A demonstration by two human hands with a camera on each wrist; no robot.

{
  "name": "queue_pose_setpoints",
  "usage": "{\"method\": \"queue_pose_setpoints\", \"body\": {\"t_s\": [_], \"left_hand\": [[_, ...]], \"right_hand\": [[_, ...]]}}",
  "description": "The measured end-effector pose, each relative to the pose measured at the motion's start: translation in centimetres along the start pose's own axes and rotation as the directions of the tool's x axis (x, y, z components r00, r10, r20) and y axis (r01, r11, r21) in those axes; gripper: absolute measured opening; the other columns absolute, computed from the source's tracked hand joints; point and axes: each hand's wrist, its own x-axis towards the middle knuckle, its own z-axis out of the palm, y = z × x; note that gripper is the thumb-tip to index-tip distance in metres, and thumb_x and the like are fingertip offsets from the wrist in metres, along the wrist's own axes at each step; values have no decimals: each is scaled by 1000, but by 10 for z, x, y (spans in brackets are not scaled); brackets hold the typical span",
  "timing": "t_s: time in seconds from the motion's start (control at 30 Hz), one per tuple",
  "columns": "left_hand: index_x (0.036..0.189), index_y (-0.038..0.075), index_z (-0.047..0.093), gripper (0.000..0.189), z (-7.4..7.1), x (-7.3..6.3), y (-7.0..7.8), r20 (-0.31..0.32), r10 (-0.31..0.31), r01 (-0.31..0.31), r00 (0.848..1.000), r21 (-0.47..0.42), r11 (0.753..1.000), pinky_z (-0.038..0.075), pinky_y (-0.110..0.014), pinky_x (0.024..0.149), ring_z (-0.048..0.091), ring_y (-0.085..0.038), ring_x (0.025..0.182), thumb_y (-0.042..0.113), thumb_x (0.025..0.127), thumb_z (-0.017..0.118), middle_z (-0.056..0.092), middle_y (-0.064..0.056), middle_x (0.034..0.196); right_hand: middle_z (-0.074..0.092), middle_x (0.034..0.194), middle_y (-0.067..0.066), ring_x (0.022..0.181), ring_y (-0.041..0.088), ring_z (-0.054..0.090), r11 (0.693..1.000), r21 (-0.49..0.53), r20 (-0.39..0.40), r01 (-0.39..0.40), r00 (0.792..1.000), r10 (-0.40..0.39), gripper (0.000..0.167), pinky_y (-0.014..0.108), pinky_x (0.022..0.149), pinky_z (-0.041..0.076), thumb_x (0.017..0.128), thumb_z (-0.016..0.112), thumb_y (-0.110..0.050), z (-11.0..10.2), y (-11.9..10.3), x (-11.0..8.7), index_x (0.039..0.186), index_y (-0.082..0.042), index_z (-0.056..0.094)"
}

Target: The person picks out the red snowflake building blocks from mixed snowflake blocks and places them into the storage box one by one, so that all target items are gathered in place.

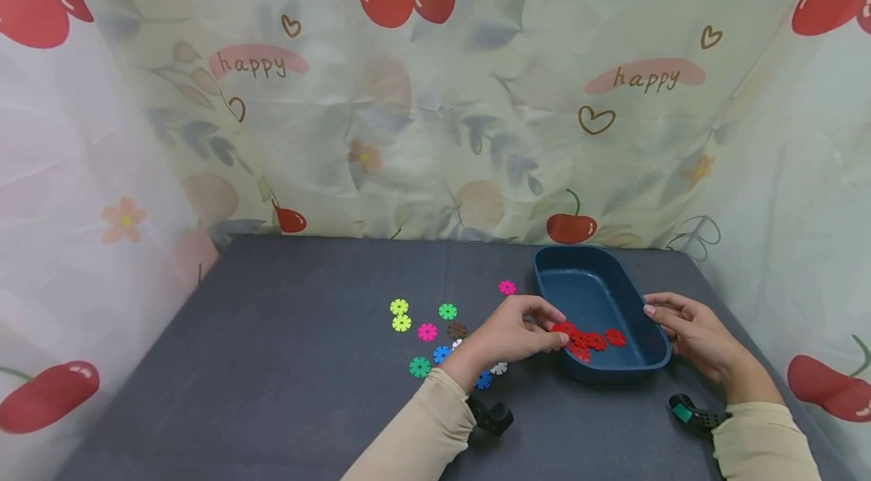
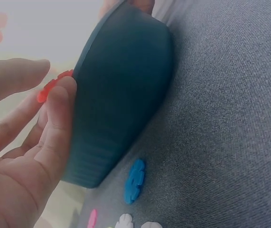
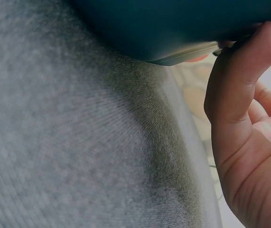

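Observation:
Red plastic snowflake discs [image 1: 596,342] lie in a dark blue plastic basin [image 1: 612,373], toward its near left end. At the basin's left rim, my left hand [image 1: 513,330] pinches a red snowflake disc [image 2: 50,89] between thumb and fingers, and the fingers partly cover it. On the opposite side my right hand [image 1: 697,333] grips the basin's right rim. The right wrist view shows a digit of that hand against the basin's outer wall [image 3: 173,28]; the rest of the hold is hidden there.
Left of the basin, loose snowflake discs lie on the grey cloth: yellow [image 1: 401,323], green [image 1: 420,367], pink [image 1: 427,332], brown [image 1: 457,330], blue [image 1: 484,380] and white [image 1: 500,368]. My left forearm passes over some of them. A printed curtain [image 1: 435,125] hangs behind the table.

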Motion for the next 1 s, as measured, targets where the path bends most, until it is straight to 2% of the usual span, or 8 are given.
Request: {"method": "queue_pose_setpoints", "body": {"t_s": [0.2,0.37,0.5,0.63,0.7,0.8,1.0], "left_hand": [[117,8,74,22,2,-2,0,3,0,0,1000,-14,1000,57,-23,76,78,-39,101,13,97,78,69,-1,99],[117,12,74,21,2,-5,-1,5,6,-6,1000,-3,1000,56,-24,75,79,-28,95,16,97,78,71,2,100],[120,12,74,22,-5,-8,4,3,41,-41,999,-10,999,59,-27,80,77,-27,96,17,99,76,72,1,103],[122,12,73,23,-20,-13,16,-50,85,-87,995,-34,996,62,-31,87,77,-21,95,18,100,75,73,-3,107],[122,10,73,24,-30,-15,24,-77,106,-109,991,-29,994,63,-33,88,76,-16,93,19,100,75,74,-6,108],[125,5,71,28,-46,-19,35,-95,138,-139,986,1,990,63,-37,92,75,-16,91,19,101,74,74,-10,109],[128,9,70,29,-79,-33,45,-111,134,-122,985,109,986,62,-39,93,76,-23,101,22,102,73,71,-9,119]], "right_hand": [[72,110,-13,88,13,75,1000,8,0,-7,1000,7,20,37,76,65,112,57,-27,1,2,-1,132,-27,57],[72,110,-15,89,13,75,1000,0,-5,-15,1000,15,22,37,77,65,112,57,-29,1,5,-1,134,-25,56],[71,111,-15,89,13,74,1000,-4,-7,-22,1000,22,23,37,77,65,112,57,-29,2,7,-2,135,-25,56],[71,110,-14,86,12,72,1000,15,1,-17,1000,17,20,37,76,64,112,57,-28,3,6,-3,132,-27,57],[70,109,-13,84,12,71,1000,22,6,-6,1000,6,19,37,75,64,112,57,-28,3,5,-4,131,-28,58],[70,109,-12,83,12,72,1000,18,7,12,1000,-12,19,38,74,65,112,56,-28,1,2,-4,131,-27,57],[72,109,-15,87,11,74,1000,10,0,0,1000,0,19,37,76,65,111,59,-30,0,-2,-1,130,-27,57]]}}
